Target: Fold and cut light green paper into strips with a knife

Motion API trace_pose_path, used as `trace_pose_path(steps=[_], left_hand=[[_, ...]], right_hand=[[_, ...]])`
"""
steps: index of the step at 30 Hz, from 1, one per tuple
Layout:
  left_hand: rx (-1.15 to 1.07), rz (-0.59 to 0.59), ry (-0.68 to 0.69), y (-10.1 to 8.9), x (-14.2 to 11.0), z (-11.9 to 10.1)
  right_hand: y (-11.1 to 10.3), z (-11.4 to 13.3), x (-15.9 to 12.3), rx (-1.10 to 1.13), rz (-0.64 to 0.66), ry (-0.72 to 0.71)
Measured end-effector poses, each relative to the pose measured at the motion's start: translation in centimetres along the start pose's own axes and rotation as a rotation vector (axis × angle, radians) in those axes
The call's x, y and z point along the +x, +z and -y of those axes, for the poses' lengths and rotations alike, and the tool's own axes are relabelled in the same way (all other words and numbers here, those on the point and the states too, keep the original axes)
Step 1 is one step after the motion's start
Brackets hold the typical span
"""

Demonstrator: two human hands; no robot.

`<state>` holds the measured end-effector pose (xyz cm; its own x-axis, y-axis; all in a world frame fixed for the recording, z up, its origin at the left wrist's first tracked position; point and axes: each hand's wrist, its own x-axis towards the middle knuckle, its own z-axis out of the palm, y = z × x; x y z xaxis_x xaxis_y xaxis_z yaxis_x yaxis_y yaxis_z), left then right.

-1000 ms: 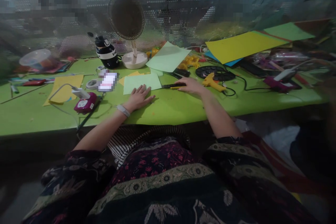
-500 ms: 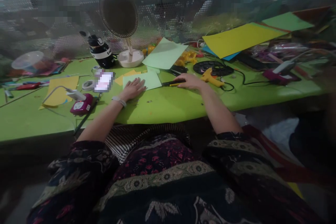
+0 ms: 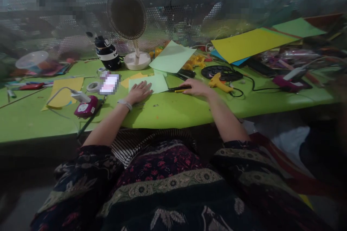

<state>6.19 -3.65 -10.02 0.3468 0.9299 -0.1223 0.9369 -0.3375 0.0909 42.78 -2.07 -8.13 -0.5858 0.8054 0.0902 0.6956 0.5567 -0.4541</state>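
My left hand (image 3: 139, 92) lies flat with fingers stretched on a small pale green sheet of paper (image 3: 158, 83), pressing it to the table. At the sheet's right edge is a slim black-and-yellow tool (image 3: 179, 89), its dark tip pointing left towards the paper. The fingers of my right hand (image 3: 197, 87) curl over the tool's right end; its exact kind is too small to tell. Behind the tool lie dark-handled items (image 3: 187, 74), partly under a larger pale green sheet (image 3: 172, 57). A yellow glue gun (image 3: 221, 83) rests just right of my right hand.
A phone (image 3: 109, 84), tape roll (image 3: 93, 86) and purple power socket (image 3: 86, 107) lie left. Behind stand a black bottle (image 3: 108, 56) and a fan (image 3: 137, 60). A black palette (image 3: 214, 72), yellow sheet (image 3: 244, 45) and another purple socket (image 3: 291, 83) are right.
The whole view has shifted slightly. Both hands, the paper and the black-and-yellow tool keep nearly the same places relative to one another.
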Motion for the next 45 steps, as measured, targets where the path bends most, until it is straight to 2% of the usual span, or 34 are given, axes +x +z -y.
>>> trace_pose_path(steps=[11,16,23,29,38,41,45], left_hand=[[-0.019,-0.003,-0.014,-0.1,-0.1,-0.3],[-0.026,-0.009,-0.008,-0.1,-0.1,-0.4],[-0.037,-0.001,-0.007,-0.1,-0.1,-0.4],[-0.045,-0.01,0.006,0.1,-0.1,-0.2],[-0.068,-0.003,-0.005,-0.2,-0.3,-0.4],[-0.071,0.0,-0.016,-0.3,-0.4,-0.9],[-0.133,-0.053,-0.013,-0.7,-0.1,-0.7]], right_hand=[[0.9,0.4,0.1,-0.014,-0.032,-0.043],[0.6,0.3,-0.3,0.005,-0.013,-0.014],[1.6,1.2,0.5,0.013,-0.022,-0.051],[1.3,1.6,0.2,0.021,-0.013,-0.014],[2.2,2.8,0.5,0.018,0.012,-0.091],[2.5,2.8,0.8,0.007,-0.02,-0.093],[3.0,2.3,1.3,-0.016,-0.045,-0.094]])
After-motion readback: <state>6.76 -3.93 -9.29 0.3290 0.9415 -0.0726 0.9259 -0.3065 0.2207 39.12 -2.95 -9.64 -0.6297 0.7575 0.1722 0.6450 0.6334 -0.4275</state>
